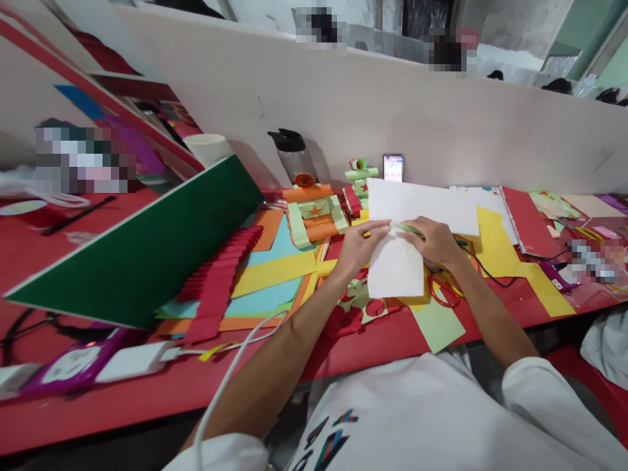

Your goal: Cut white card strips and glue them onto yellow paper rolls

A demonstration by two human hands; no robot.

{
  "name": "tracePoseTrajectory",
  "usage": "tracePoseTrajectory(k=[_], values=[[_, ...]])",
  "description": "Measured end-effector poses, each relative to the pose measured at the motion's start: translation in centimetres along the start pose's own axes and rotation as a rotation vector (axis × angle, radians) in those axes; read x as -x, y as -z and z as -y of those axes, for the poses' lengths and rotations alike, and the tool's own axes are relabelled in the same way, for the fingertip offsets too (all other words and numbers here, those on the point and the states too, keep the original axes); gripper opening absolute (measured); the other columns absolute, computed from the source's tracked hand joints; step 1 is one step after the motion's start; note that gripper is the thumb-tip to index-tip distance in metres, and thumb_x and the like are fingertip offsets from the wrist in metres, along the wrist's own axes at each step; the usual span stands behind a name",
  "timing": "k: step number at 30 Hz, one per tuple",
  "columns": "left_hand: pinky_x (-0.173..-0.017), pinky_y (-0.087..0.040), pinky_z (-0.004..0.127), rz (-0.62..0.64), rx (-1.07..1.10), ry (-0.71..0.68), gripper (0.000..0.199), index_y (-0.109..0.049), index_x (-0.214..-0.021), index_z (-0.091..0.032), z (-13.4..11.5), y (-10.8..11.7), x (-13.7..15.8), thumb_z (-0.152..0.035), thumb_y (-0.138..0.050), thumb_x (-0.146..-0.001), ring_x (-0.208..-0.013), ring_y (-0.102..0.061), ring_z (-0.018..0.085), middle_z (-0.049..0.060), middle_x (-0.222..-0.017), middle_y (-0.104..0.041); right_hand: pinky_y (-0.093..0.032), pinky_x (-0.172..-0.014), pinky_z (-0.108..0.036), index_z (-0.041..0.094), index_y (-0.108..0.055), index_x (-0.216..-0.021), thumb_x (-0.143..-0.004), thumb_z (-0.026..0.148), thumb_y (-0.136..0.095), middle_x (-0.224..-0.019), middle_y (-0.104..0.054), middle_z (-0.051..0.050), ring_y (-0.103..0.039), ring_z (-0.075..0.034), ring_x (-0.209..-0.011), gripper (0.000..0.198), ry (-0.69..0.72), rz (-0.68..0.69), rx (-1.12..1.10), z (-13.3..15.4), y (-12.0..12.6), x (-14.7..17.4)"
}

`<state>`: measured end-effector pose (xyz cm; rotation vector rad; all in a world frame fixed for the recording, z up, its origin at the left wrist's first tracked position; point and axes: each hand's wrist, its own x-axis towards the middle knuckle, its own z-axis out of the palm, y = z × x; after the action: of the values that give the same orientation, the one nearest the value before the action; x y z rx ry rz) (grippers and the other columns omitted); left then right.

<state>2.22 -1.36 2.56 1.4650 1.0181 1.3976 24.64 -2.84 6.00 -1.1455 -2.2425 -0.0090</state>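
Note:
My left hand [360, 247] and my right hand [434, 241] work close together over a white sheet [395, 268]. Between their fingertips runs a small light green strip [411, 229], which looks like paper, partly hidden by the right fingers. Both hands are closed, thumb against fingers, at its two ends. Behind them lies a larger white sheet [426, 203]. Red-handled scissors [444, 292] rest beneath my right wrist, next to a light green piece of paper [439, 325]. Red paper cutouts [348, 318] lie below my left hand.
A green board [142, 248] leans at the left, beside a pleated red paper strip [216, 281]. Orange and green paper shapes [316, 212] stand before a bottle [294, 157]. A phone [393, 168] leans on the partition. A white cable [235, 366] crosses my left arm.

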Motion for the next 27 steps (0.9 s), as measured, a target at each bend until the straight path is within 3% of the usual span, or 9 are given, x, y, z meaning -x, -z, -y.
tracePoseTrajectory(k=[3,8,15,19,23,27], values=[[-0.078,-0.058,0.032,-0.085,-0.021,-0.057,0.047,-0.084,-0.114,-0.018,0.1,0.6,-0.2,-0.053,-0.080,-0.083,-0.097,-0.073,0.024,0.012,-0.120,-0.081,-0.051,-0.087,-0.033,0.020,-0.072,-0.112,-0.106,0.039,-0.056,-0.104,-0.075,-0.008,-0.068,-0.022,-0.096,0.026,-0.009,-0.142,-0.166,-1.6,0.3,0.3],[-0.057,-0.047,0.025,-0.211,-0.096,-0.105,0.054,-0.077,-0.130,-0.017,0.4,1.5,-0.1,-0.051,-0.076,-0.089,-0.066,-0.058,0.012,0.010,-0.119,-0.080,-0.053,-0.087,-0.037,0.020,-0.071,-0.102,-0.105,0.043,-0.055,-0.097,-0.068,-0.008,-0.066,-0.023,-0.093,0.028,-0.127,-0.320,-0.271,-3.7,0.0,1.0],[-0.066,-0.053,0.027,-0.272,-0.103,-0.194,0.054,-0.070,-0.141,-0.020,0.3,1.3,0.4,-0.052,-0.069,-0.096,-0.080,-0.064,0.015,0.014,-0.139,-0.072,-0.054,-0.086,-0.036,0.020,-0.075,-0.103,-0.102,0.040,-0.061,-0.096,-0.071,-0.009,-0.068,-0.022,-0.091,0.025,-0.146,-0.245,-0.254,-4.8,-1.2,1.4],[-0.068,-0.054,0.026,-0.247,-0.105,-0.227,0.055,-0.069,-0.141,-0.021,0.2,1.0,0.5,-0.054,-0.068,-0.097,-0.086,-0.067,0.017,0.013,-0.134,-0.073,-0.054,-0.081,-0.034,0.020,-0.074,-0.121,-0.099,0.039,-0.064,-0.095,-0.074,-0.007,-0.065,-0.020,-0.078,0.031,-0.162,-0.183,-0.242,-4.8,-1.5,1.5],[-0.061,-0.049,0.024,-0.249,-0.103,-0.219,0.055,-0.071,-0.140,-0.021,0.0,0.7,0.9,-0.055,-0.070,-0.096,-0.076,-0.062,0.014,0.011,-0.127,-0.075,-0.048,-0.068,-0.028,0.022,-0.060,-0.147,-0.099,0.034,-0.062,-0.075,-0.061,0.003,-0.056,-0.014,-0.061,0.049,-0.243,-0.114,-0.306,-4.4,-1.4,1.8],[-0.059,-0.046,0.024,-0.285,-0.095,-0.165,0.057,-0.071,-0.140,-0.020,-0.6,0.9,1.2,-0.056,-0.070,-0.096,-0.066,-0.052,0.011,0.010,-0.123,-0.076,-0.042,-0.062,-0.026,0.022,-0.062,-0.144,-0.101,0.032,-0.056,-0.067,-0.051,0.005,-0.049,-0.013,-0.057,0.045,-0.282,-0.073,-0.330,-4.3,-1.2,2.1]])
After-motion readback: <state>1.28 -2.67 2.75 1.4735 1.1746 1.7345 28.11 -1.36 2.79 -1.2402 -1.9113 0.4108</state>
